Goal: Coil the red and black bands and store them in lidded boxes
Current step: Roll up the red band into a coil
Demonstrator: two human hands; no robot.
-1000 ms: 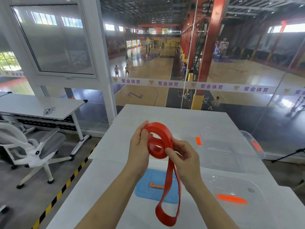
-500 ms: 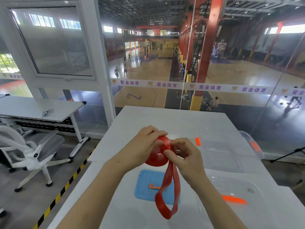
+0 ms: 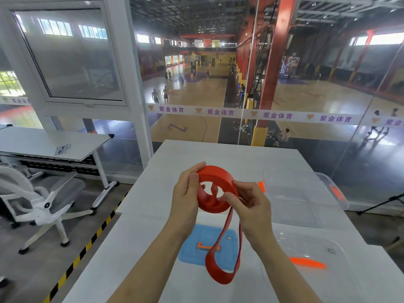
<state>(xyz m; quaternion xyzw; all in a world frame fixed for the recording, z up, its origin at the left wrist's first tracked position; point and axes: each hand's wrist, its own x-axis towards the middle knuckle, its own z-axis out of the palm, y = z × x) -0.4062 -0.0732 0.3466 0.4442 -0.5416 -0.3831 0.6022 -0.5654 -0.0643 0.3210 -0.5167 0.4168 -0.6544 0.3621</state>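
A white table (image 3: 153, 204) fills the lower middle of the view, set against a glass wall that looks down on a sports hall. To the left stand a second desk (image 3: 50, 145) and a white office chair (image 3: 39, 200).

On the right half of the table sits a clear plastic box (image 3: 306, 193) with orange clips on its ends. Nearer the person lies a clear lid (image 3: 317, 254) with an orange handle; its edges are hard to trace against the white top, so its exact outline is uncertain. A blue lid (image 3: 192, 243) with an orange handle lies flat on the table below the hands.

Both forearms reach up from the bottom edge and meet over the middle of the table, wrists bent slightly inward. The red band (image 3: 215, 193) is held in the air between them, above the blue lid and clear of the table. Most of it is wound into a flat coil, and a loose loop hangs down from the coil's right side over the blue lid.

The left hand (image 3: 185, 197) is upright with its back to the camera. Its thumb presses on the near face of the coil's left edge and the fingers curl over the top rim, clamping the coil. The right hand (image 3: 251, 206) grips the coil's right side, thumb on the front, fingers curled narrowly around the strip where the loose loop leaves the coil.
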